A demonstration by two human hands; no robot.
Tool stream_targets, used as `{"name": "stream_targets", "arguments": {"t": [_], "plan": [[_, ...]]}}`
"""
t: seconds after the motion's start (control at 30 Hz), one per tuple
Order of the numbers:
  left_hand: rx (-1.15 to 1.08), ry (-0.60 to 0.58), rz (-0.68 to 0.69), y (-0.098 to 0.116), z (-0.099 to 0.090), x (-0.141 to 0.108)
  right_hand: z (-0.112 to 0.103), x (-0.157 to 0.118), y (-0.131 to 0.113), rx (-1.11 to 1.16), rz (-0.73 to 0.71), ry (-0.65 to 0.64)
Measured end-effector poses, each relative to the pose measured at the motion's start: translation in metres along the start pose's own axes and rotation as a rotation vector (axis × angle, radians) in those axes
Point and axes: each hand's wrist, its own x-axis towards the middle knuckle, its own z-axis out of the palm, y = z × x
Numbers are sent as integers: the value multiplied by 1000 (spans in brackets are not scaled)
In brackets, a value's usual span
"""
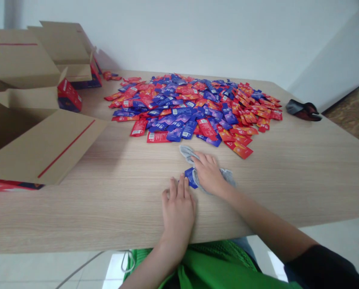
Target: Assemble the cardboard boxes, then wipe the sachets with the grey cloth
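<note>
Wood-grain table [122,216] before a white wall [197,36], pale tiled floor [25,273].

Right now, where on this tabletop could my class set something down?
Bare tabletop shows right of the grey cloth, this side of the dark object, and at front left, between the nearest box and the left hand. Crowded: the back middle, under the sachet heap; the left, under boxes; and the centre, around the right hand and blue sachet.
</note>
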Motion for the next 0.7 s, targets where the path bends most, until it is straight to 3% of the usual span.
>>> {"name": "stream_targets", "arguments": {"t": [0.2, 0.27, 0.37, 0.5, 0.6, 0.7], "plan": [[-26, -24, -17, 0, 4, 1, -2, -14, 52, -58, 215, 16], [-31, -23, -21, 0, 4, 1, -4, -11, 48, -18, 211, 56], [-29, -15, -25, 0, 2, 1, -6, -2, 14, 84, 92, 98], [-25, -41, -16, 2, -1, 1, -1, 8, -30, 128, -141, -36], [-11, -56, -18, 4, 0, 2, 3, 7, -25, 69, -99, -44], [3, -68, -26, 4, 2, 3, 4, -2, 4, -2, 43, -7]]}}
